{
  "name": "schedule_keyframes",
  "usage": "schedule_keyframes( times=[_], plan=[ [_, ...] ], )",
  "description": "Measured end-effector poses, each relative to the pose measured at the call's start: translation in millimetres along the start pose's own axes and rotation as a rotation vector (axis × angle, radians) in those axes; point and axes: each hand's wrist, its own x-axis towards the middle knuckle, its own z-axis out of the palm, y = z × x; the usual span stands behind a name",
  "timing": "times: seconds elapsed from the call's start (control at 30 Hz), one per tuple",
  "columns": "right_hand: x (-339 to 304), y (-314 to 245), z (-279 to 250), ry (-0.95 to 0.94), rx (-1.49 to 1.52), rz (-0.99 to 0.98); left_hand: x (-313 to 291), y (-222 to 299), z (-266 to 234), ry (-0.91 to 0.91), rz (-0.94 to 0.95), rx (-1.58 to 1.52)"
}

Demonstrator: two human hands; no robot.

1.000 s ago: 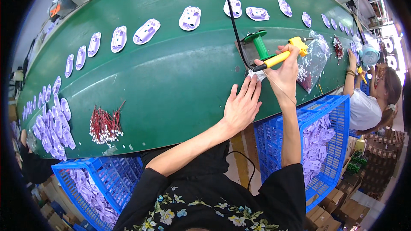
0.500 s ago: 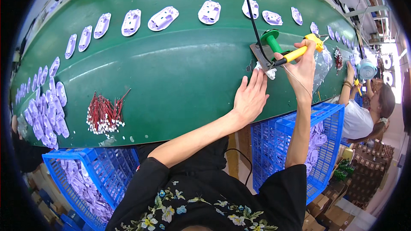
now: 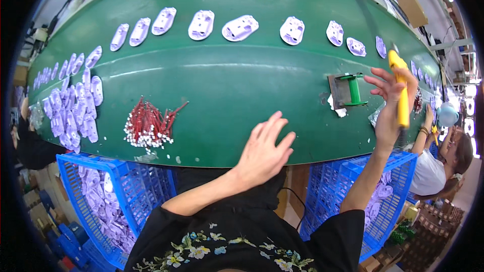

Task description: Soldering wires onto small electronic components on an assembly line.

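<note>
Head view. The right hand (image 3: 389, 113) is closed about the yellow tool (image 3: 403, 111), above the right part of the desk (image 3: 212, 90). The tool stands nearly upright in the picture, its tip end away from the person; this grip probably keeps the palm clear of the tip. Some fingers reach out to the left, off the handle. The left hand (image 3: 264, 153) is wide, fingers spread, with nothing seen in it; whether it touches the desk cannot be told.

The green spool (image 3: 354, 90) lies against a dark plate (image 3: 338, 88), with a white scrap (image 3: 340, 112) just beside, presumably placed for easy reach of the right hand. Lilac shells stand in a spaced row (image 3: 292, 31) along the far side, inner faces up, likely so that each is open to access. A heap of shells (image 3: 70, 113) and a pile of red wires (image 3: 151, 123) with white ends lie to the left. Blue crates at the near edge, one left (image 3: 151, 186) and one right (image 3: 322, 191), contain more shells.

Condition of tool: bright yellow, slim handle, thicker head, greyish tip, dark coiled sleeve at the lower end. No damage is discernible at this size.
</note>
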Motion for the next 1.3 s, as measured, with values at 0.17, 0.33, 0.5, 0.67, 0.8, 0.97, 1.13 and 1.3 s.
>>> schedule_keyframes(
  times=[0.17, 0.33, 0.5, 0.67, 0.8, 0.97, 1.13, 1.3],
  plan=[
    [42, -36, 14, 0.003, 0.181, -0.049, 13, -34, -57, 0.124, -0.099, 0.087],
    [72, -29, 9, -0.074, 0.427, 0.018, -8, -50, -104, 0.229, -0.243, 0.138],
    [127, 15, -7, -0.240, 0.751, 0.337, -13, -73, -113, 0.260, -0.311, 0.156],
    [131, 45, 10, -0.281, 1.360, 0.106, 88, -127, -89, 0.512, -0.187, 0.257],
    [83, -13, 85, 0.030, 1.135, 0.212, 131, -171, -68, 0.411, -0.226, 0.432],
    [36, 14, 87, -0.086, 0.964, 0.067, 93, -151, -74, 0.356, 0.029, 0.289],
    [13, 22, 100, -0.204, 0.818, -0.033, 0, -114, -73, 0.162, -0.078, 0.231],
    [-9, 8, 121, -0.072, 0.575, -0.061, 9, -120, -84, 0.274, -0.130, 0.199]
  ],
)
